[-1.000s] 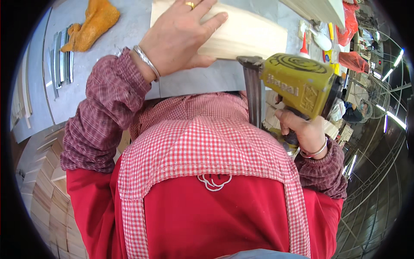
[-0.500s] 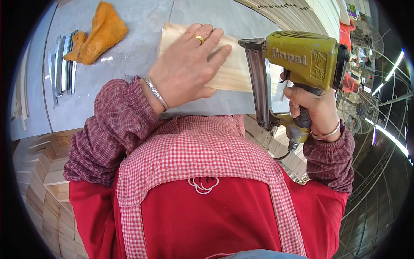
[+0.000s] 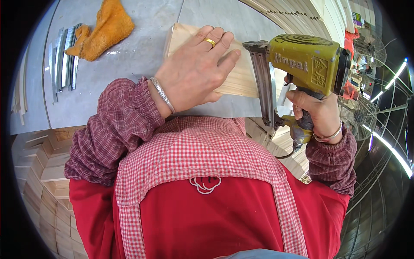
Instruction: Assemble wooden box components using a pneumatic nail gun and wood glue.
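Note:
A pale wooden board [image 3: 245,80] lies on the grey metal table. Across its top rests my left hand [image 3: 196,73], palm down with the fingers stretched out flat; it wears a gold-coloured ring and a silver bracelet. My right hand [image 3: 320,113] is wrapped round the handle of a yellow-green pneumatic staple gun [image 3: 302,60]. The gun's nose points left, at the right part of the board, and its long metal magazine runs down past the table's near edge. Whether the nose touches the wood I cannot tell. An air hose fitting hangs below the handle.
On the table's far left lie an orange cloth [image 3: 108,32] and several shiny metal strips [image 3: 65,60] that look like staples. Long pale wood strips [image 3: 297,17] are stacked at the back right. Wooden pieces [image 3: 47,172] sit below the table at left. Fans [image 3: 371,47] stand at right.
The view has shifted slightly. My left hand and the board appear a little further right, and the staple gun has moved slightly right and down. Both hands keep the same hold.

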